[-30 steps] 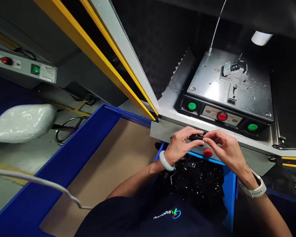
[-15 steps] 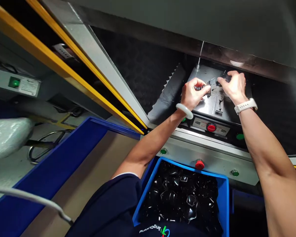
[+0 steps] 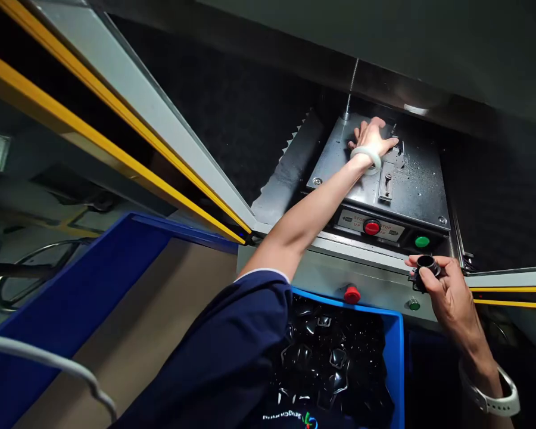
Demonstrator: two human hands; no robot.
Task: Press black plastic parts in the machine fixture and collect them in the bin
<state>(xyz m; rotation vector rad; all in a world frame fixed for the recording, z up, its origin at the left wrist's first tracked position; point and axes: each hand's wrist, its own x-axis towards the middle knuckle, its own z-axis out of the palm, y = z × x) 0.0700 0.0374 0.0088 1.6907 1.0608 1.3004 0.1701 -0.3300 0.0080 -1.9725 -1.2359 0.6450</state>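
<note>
My left hand [image 3: 370,138] reaches over the metal fixture plate [image 3: 335,173], fingers spread. Its thumb touches or lies close by the upper metal clamp block [image 3: 398,149]; what is under the palm and fingertips is hidden. Below it on the same plate, a smaller metal block with a bolt [image 3: 386,186] shows uncovered. Out in front of the machine, my right hand [image 3: 449,292] grips a black plastic part with a round, hollow collar [image 3: 426,265], its opening turned upward.
A blue bin [image 3: 395,357] full of glossy black parts stands at my waist. Red button [image 3: 372,227] and green button [image 3: 422,242] sit on the fixture's front. Another red button [image 3: 352,294] juts from the machine ledge. Yellow-edged frame [image 3: 116,137] runs along the left.
My right hand has come off the fixture toward me, down and right, with the black part in it. My left hand has moved further over the plate, its fingers now spread.
</note>
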